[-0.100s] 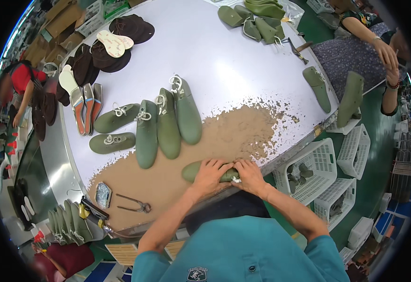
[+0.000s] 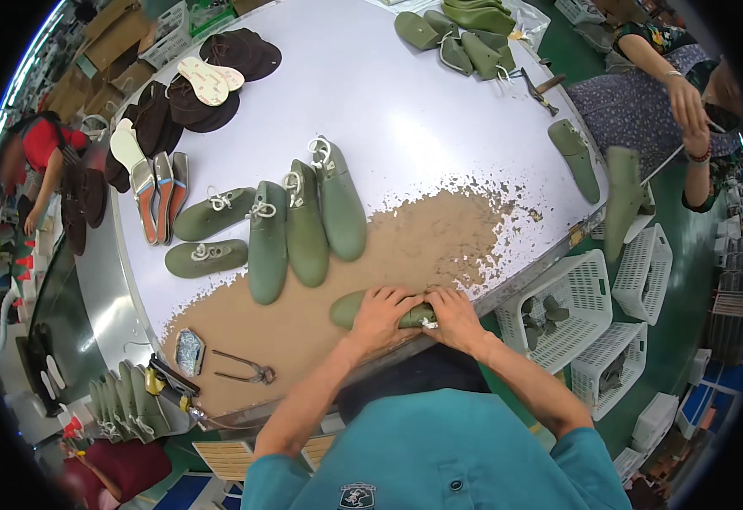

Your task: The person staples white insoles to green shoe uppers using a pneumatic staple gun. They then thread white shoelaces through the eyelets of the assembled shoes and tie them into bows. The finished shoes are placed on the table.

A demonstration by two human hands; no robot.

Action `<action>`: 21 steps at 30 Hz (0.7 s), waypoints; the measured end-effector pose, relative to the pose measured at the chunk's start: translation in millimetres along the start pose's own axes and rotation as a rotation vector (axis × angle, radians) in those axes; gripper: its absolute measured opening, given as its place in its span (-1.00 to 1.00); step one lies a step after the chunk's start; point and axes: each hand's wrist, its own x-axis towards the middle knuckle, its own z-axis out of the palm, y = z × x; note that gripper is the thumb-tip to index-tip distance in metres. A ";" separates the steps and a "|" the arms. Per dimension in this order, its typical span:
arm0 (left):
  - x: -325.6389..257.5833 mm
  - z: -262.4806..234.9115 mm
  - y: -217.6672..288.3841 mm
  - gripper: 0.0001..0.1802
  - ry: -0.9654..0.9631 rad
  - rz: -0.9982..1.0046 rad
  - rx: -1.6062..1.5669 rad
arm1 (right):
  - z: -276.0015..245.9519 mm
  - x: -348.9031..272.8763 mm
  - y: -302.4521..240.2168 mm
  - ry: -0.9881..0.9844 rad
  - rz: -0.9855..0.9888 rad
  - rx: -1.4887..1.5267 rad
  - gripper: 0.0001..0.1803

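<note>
A green shoe last [image 2: 348, 309] lies on its side on the brown worn strip at the table's near edge. My left hand [image 2: 380, 318] wraps over its middle, fingers closed on it. At its heel end, my right hand [image 2: 452, 316] grips the last, next to a tuft of white cord [image 2: 428, 323]; the thumbs nearly meet and the fingertips are partly hidden. Farther left on the table lie several more green lasts [image 2: 308, 229] with white cord loops.
Pincers [image 2: 248, 371] and a foil-like block [image 2: 189, 352] lie at the near left. Insoles [image 2: 163, 200] and dark brown shoe uppers [image 2: 203, 106] are piled at the far left. White crates [image 2: 575, 297] stand beyond the right edge. A co-worker at right is near another last [image 2: 622, 200].
My hands stay on the last with almost no shift. At the right, the co-worker's last has swung to a more upright angle and their hands have moved slightly.
</note>
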 end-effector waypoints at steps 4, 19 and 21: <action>-4.3 5.3 3.2 -0.36 0.115 -0.031 -0.054 | -32.2 -20.6 -21.0 0.104 -0.077 0.100 -0.34; -14.7 23.6 3.6 -0.43 0.206 -0.011 -0.048 | -38.9 -10.2 -39.6 0.054 -0.032 0.019 -0.69; -14.8 24.6 3.9 -0.43 0.196 -0.006 -0.044 | -39.1 -14.5 -40.0 0.042 -0.026 0.031 -0.63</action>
